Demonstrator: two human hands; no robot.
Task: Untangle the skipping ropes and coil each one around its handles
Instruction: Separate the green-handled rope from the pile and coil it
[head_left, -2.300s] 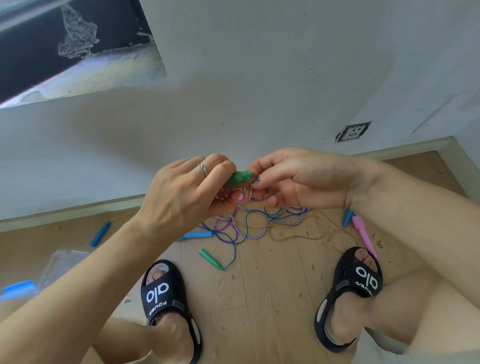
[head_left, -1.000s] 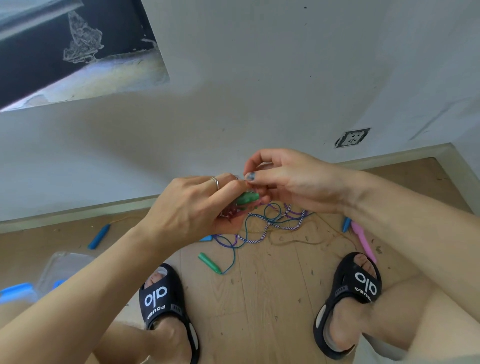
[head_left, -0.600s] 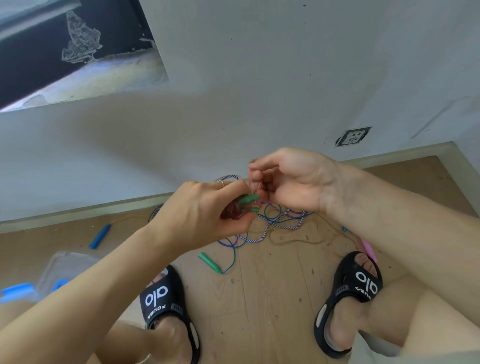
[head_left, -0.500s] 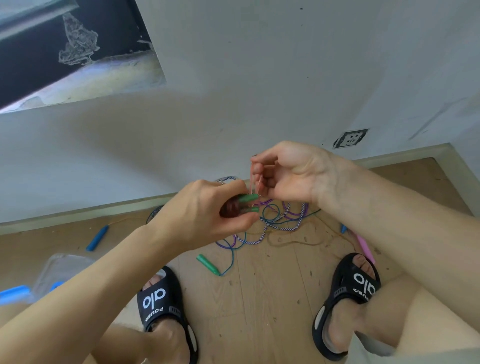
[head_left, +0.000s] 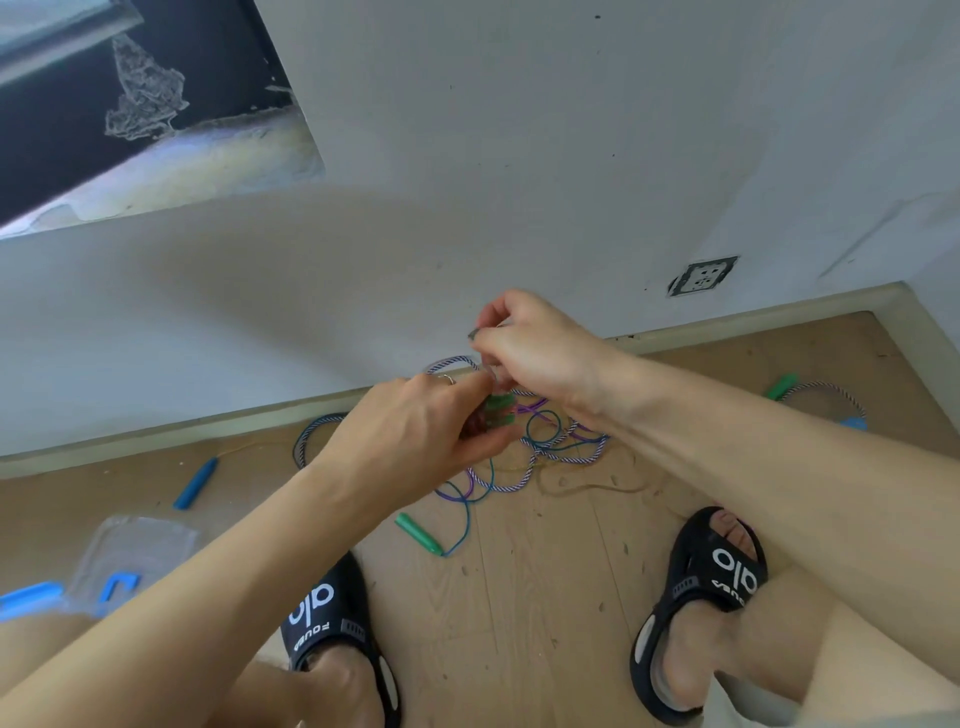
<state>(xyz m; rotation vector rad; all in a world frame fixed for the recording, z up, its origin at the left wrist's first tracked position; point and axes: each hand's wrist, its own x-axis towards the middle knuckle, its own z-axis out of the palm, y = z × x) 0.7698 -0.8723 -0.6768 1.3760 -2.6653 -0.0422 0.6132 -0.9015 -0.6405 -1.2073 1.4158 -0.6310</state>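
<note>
The left hand (head_left: 415, 436) holds a small bundle with green handles (head_left: 500, 409) in a closed grip, above the floor (head_left: 540, 613). The right hand (head_left: 530, 348) pinches a thin cord just above it; which rope it is, I cannot tell. A tangle of ropes (head_left: 540, 452) lies on the floor below, with a loose green handle (head_left: 418, 533) nearby.

Both forearms bare, no sleeves. Left hand (head_left: 415, 436): thin silver ring (head_left: 448, 379) on one finger. Feet in black open-toe slide sandals (head_left: 340, 631), white "alo" lettering on straps; second sandal (head_left: 709, 587) at 4 o'clock. Light shorts (head_left: 769, 709) at frame bottom.
</note>
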